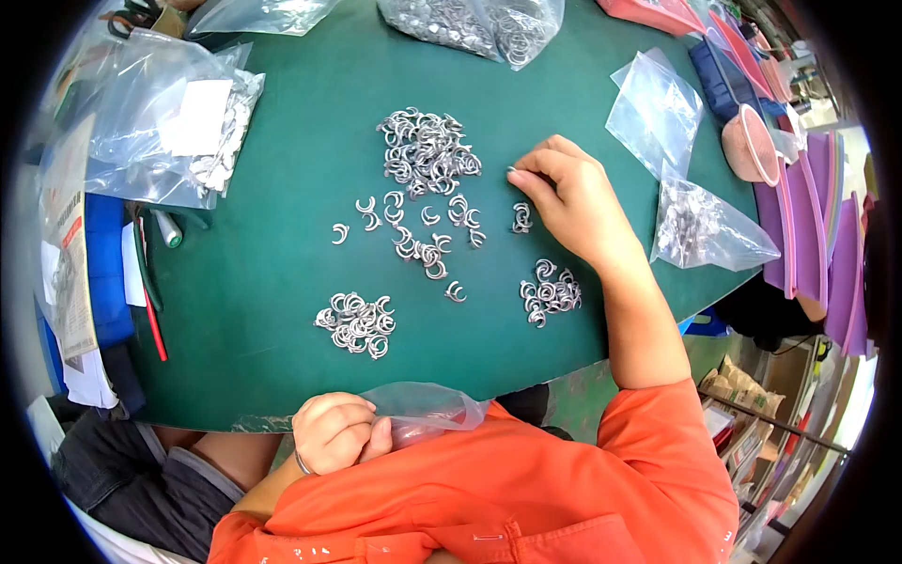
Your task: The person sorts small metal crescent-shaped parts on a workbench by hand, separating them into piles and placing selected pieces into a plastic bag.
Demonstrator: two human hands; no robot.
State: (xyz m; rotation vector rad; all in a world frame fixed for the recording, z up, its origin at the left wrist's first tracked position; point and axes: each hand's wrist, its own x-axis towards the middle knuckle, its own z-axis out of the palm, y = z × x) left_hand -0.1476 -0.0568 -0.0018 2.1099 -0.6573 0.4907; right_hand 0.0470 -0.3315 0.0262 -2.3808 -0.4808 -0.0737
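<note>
My left hand is closed on the edge of a clear plastic bag at the table's front edge. Over the right part of the table, my right hand pinches a small metal piece between thumb and fingertips. Just below it lies a small cluster of curved metal pieces. The largest heap of such pieces is at the centre back, with several loose ones in front. Two smaller piles sit nearer me, one at left and one at right.
Bags of parts stand at the back, with another at right beside a flat plastic bag. A pink basket is near the right edge. At left lie a large bag and a red pen.
</note>
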